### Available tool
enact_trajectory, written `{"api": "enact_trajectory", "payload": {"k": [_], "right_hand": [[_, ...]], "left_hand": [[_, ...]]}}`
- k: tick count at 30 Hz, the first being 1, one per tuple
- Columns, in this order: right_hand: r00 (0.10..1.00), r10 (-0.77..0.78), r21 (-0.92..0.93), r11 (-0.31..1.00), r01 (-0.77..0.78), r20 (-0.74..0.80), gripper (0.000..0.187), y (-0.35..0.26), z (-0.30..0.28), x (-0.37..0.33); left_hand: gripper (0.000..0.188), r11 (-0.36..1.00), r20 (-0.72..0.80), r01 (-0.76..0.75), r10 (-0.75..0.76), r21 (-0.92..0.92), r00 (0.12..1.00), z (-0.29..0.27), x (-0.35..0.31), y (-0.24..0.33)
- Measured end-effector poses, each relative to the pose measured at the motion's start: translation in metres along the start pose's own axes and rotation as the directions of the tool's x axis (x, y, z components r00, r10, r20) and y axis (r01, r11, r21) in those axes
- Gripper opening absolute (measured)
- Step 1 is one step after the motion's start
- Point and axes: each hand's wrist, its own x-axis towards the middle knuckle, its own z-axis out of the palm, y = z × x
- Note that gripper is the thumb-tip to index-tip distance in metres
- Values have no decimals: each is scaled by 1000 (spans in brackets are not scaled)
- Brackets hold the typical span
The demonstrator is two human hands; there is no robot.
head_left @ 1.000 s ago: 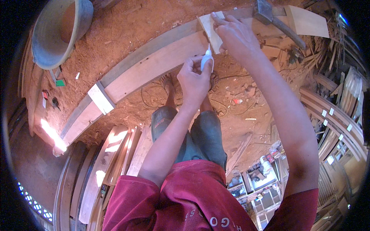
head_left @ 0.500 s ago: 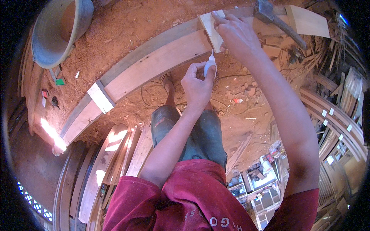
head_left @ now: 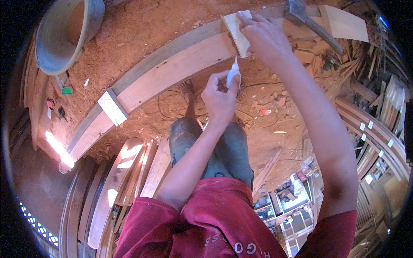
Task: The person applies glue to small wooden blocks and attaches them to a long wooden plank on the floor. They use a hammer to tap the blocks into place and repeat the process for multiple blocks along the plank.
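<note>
My left hand [head_left: 220,98] grips a small white squeeze bottle [head_left: 233,74] with its thin nozzle pointing up toward a pale wooden block [head_left: 237,33]. The nozzle tip sits just below the block's lower edge. My right hand [head_left: 263,38] presses flat on that block, holding it against a long curved wooden beam [head_left: 172,71] that arcs across the sawdust floor. A second pale block [head_left: 112,107] is strapped across the beam further to the left.
A large grey metal basin [head_left: 64,38] sits at the upper left. An axe-like tool [head_left: 307,19] and a wood panel [head_left: 342,23] lie at the upper right. Planks [head_left: 129,180] are stacked at the lower left, curved frames [head_left: 374,133] at the right.
My left hand with the bottle has shifted right and slightly down, from beside the block to below its lower edge. My right hand stays on the block.
</note>
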Motion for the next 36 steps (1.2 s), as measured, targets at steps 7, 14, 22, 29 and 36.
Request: {"api": "enact_trajectory", "payload": {"k": [7,14,22,29,36], "right_hand": [[995,53,74,996,-59,79,49,-1,-2,1],[994,63,67,995,-69,86,50,-2,-4,1],[998,44,53,997,-47,54,51,-1,0,2],[993,56,53,997,-62,103,53,-2,-5,3],[1000,-15,4,1000,15,-26,25,2,3,1]], "left_hand": [[29,997,-47,-73,72,-17,996,3,31,1],[29,1000,-37,-19,19,1,999,6,46,12],[27,998,-44,-66,66,-12,997,9,53,5],[29,993,-30,-88,90,85,995,6,51,7],[30,995,-45,-67,71,76,996,6,33,6]]}}
